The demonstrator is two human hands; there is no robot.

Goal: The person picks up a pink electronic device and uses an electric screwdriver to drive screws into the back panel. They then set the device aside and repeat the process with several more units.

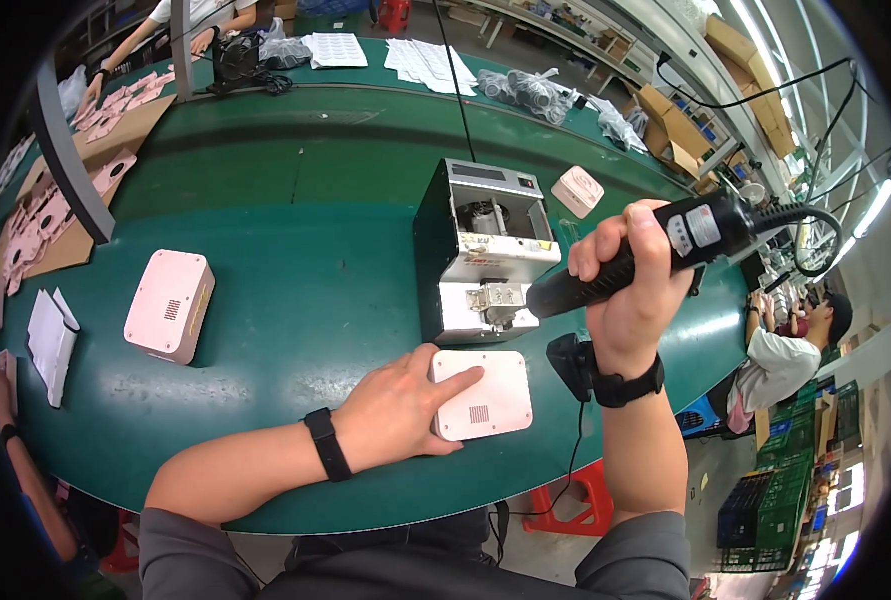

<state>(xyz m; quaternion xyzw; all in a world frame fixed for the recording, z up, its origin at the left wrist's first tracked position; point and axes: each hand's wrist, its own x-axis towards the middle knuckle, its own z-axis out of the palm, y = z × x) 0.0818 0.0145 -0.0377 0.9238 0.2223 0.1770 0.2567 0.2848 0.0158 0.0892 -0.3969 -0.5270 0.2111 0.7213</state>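
Observation:
My right hand (631, 285) is wrapped around a black corded electric screwdriver (711, 232), tilted with its nose down to the left. That nose is at the front outlet of a black and silver screw feeder machine (491, 262); the bit's tip is too small to make out. On the green table, my left hand (391, 408) grips a pale pink plastic housing (501, 392) by its left side. The index finger lies across its top, which has corner holes and a small grille. The housing sits flat just in front of the feeder.
Another pink housing (171, 305) rests on the left, near a folded white sheet (52, 345). A smaller pink part (578, 190) lies behind the feeder. Pink panels (51, 225) cover cardboard beside a grey post (71, 150). Other people work around the table. A red stool (576, 505) stands below.

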